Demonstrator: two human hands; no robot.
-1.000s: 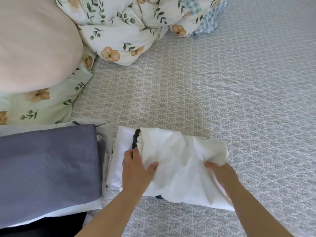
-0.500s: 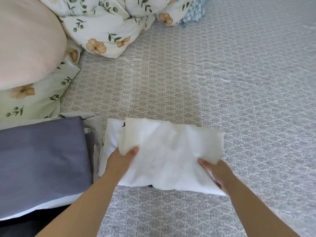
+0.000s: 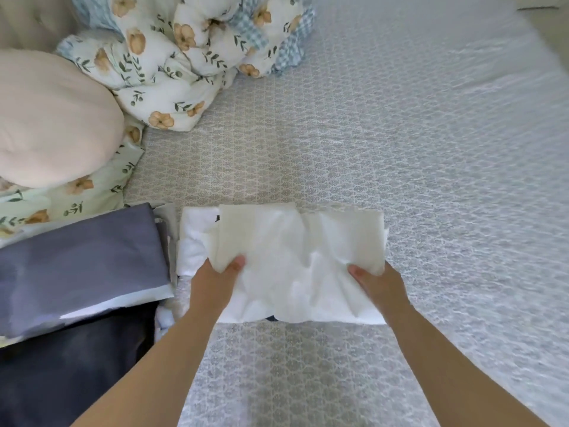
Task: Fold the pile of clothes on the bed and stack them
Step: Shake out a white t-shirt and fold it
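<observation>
While my left hand (image 3: pixel 215 280) and right hand (image 3: pixel 380 280) pinch the folded white garment (image 3: pixel 295 263) at lower centre of the bed (image 3: pixel 400 149), the grey stack (image 3: pixel 80 257) at left looks folded; apparently little remains.

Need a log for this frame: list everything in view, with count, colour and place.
white garment: one, white, bed centre near edge, held by both hands
white stack: one, white, under the garment, showing at its left
grey fabric: one, blue-grey, folded, left
dark fabric: one, navy, bottom left
duvet: one, white floral, bunched top left
pillow: one, pale pink, left
bed: one, grey patterned sheet
left hand: grips garment's left side
right hand: grips garment's right side
</observation>
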